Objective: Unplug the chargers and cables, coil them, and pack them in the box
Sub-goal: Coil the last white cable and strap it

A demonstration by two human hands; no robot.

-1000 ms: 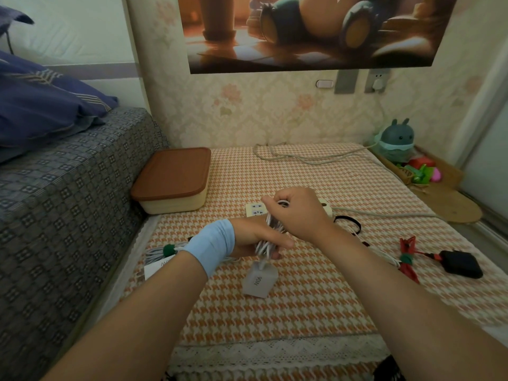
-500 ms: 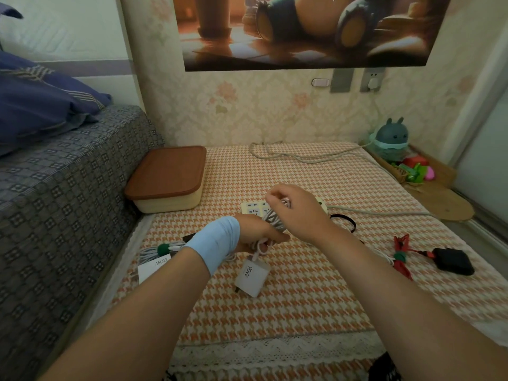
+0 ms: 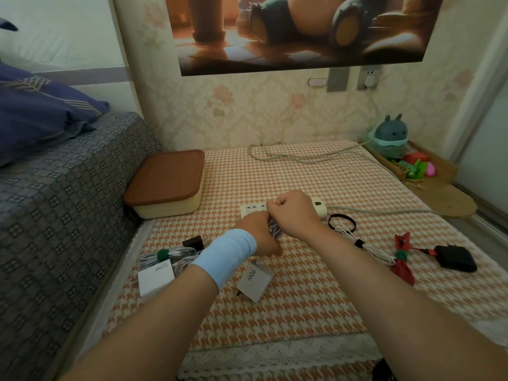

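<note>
My left hand point(image 3: 258, 235) grips a bundle of white braided cable point(image 3: 275, 229) above the checked mat. From it hangs a white 90W charger point(image 3: 254, 282), its lower end resting on the mat. My right hand point(image 3: 292, 211) is closed round the top of the same cable, just above the left hand. A white power strip point(image 3: 319, 206) lies behind my hands, mostly hidden. At the left lies a white 120W charger point(image 3: 155, 277) with its coiled cable held by a green tie point(image 3: 162, 254). The cream box with a brown lid point(image 3: 167, 182) stands closed at the back left.
At the right lie a black charger point(image 3: 456, 258) with a red cable point(image 3: 402, 259), a loose white cable point(image 3: 376, 250) and a black loop point(image 3: 342, 224). A grey cord point(image 3: 299, 158) runs to the wall socket point(image 3: 369, 77). A bed borders the left; toys sit far right.
My right hand has moved down onto the cable and closed into a fist right above the left hand. The 90W charger has swung slightly and settled on the mat.
</note>
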